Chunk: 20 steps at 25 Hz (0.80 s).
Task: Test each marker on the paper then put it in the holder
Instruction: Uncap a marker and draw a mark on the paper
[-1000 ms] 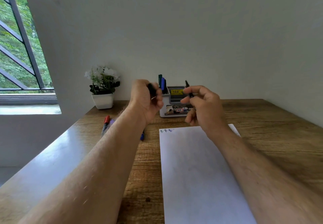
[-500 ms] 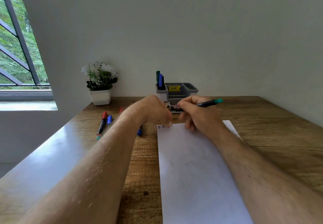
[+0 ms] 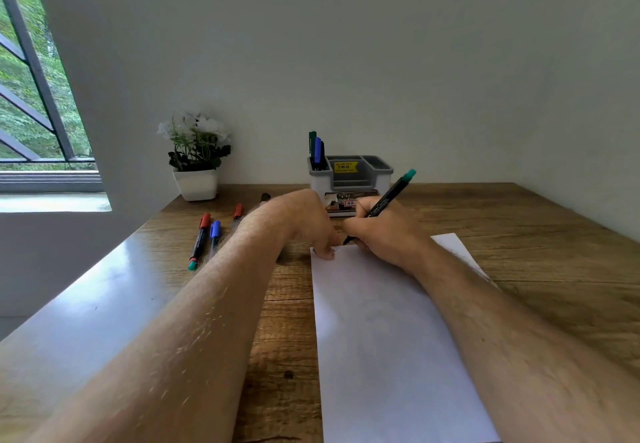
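Note:
My right hand [image 3: 384, 231] grips a black marker with a teal end [image 3: 389, 197], uncapped, its tip touching the top edge of the white paper [image 3: 381, 332]. My left hand [image 3: 301, 223] is curled into a fist, with its fingertips on the paper's top left corner. The cap it held a second ago is hidden inside. Behind the hands stands the grey and white holder [image 3: 360, 183], with a green marker and a blue one [image 3: 316, 150] upright in its left slot. Several capped markers [image 3: 201, 240] lie on the table to the left.
A white pot of white flowers [image 3: 197, 169] stands at the back left by the wall. The wooden table [image 3: 536, 252] meets the wall behind the holder and on the right. A window is at the far left.
Both hands came down from in front of the holder to the paper's top edge. The marker tipped from upright to a writing slant, and its tip reached the paper.

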Tool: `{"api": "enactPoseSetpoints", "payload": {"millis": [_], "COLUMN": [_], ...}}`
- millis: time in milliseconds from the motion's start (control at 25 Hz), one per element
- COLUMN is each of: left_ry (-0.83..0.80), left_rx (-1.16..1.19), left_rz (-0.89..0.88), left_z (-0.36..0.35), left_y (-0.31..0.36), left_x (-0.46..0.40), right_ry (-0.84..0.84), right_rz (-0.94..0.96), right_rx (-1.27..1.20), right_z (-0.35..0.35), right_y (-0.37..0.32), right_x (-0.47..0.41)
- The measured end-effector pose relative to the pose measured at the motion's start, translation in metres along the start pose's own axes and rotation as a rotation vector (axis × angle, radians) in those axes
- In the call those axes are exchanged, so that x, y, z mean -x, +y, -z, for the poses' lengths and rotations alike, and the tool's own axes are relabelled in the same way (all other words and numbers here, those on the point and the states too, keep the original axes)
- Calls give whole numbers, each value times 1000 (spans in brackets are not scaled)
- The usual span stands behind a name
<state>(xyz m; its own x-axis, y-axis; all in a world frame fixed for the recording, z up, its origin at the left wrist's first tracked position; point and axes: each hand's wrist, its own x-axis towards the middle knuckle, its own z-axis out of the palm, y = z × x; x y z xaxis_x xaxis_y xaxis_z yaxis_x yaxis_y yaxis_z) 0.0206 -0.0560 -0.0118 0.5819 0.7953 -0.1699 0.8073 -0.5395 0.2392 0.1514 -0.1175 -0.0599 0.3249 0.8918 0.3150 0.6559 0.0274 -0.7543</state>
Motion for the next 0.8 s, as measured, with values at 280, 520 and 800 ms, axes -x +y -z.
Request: {"api": "enactPoseSetpoints", "payload": {"millis": [280, 520, 800], "left_ry": [-4, -15, -3], "left_rx": [-75, -94, -84], "left_rz": [-21, -7, 1], "left_z": [-1, -2, -4], "left_y": [0, 2, 0], "left_x": [-2, -4, -7], "right_ry": [-74, -82, -72], "right_rz": [-10, -4, 4], "right_rx": [44, 35, 46], "right_z": [-2, -1, -2], "right_y": [-5, -5, -4], "right_x": [-1, 0, -1]}}
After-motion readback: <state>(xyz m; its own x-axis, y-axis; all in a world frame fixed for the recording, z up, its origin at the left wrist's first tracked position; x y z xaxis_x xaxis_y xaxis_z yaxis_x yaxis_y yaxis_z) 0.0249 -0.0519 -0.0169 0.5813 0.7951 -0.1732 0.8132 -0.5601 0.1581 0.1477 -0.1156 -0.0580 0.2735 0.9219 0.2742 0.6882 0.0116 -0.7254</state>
